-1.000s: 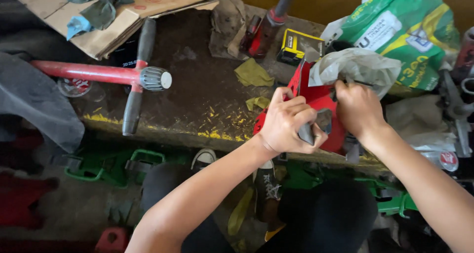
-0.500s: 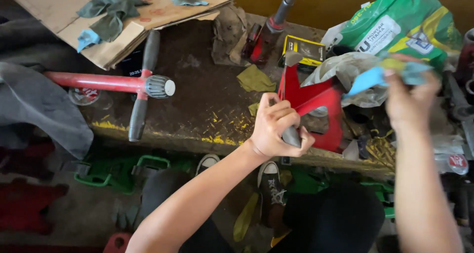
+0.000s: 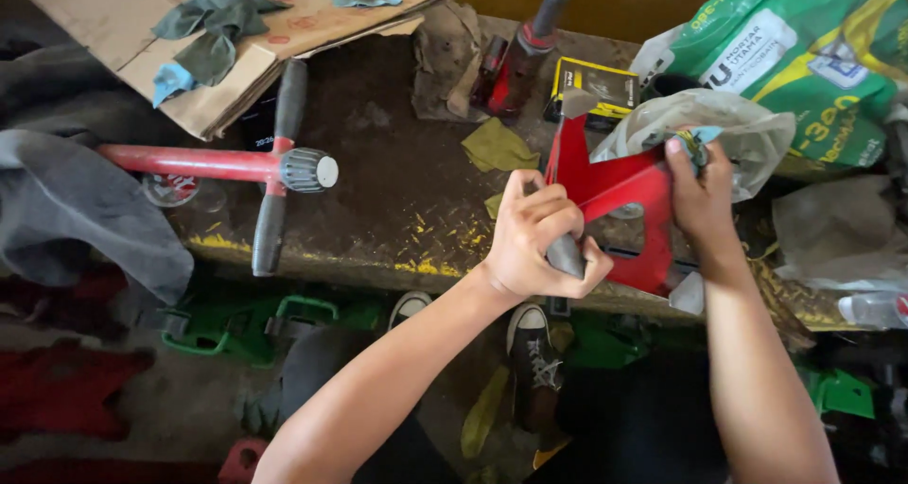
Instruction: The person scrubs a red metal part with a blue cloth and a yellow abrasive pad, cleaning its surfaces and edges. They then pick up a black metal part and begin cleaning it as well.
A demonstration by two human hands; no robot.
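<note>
A red metal stand (image 3: 619, 200) with angled legs sits at the near edge of a dirty workbench (image 3: 388, 181). My left hand (image 3: 544, 238) is closed around a grey metal post on the stand's near side. My right hand (image 3: 700, 186) presses a small bluish rag (image 3: 698, 142) against the stand's upper right edge. A crumpled clear plastic bag (image 3: 719, 125) lies just behind the stand.
A red T-handle tool (image 3: 255, 163) with black grips lies at the left of the bench. Cardboard (image 3: 227, 40) with rags sits at the back left, a green sack (image 3: 804, 49) at the back right. A yellow-and-black box (image 3: 591, 87) and a red jack (image 3: 515, 63) stand behind. Green metal parts (image 3: 246, 323) lie below.
My right hand lifted off the stand, took up a bluish rag at the right, and came back down onto the stand's upper right edge. My left hand kept its grip on the post.
</note>
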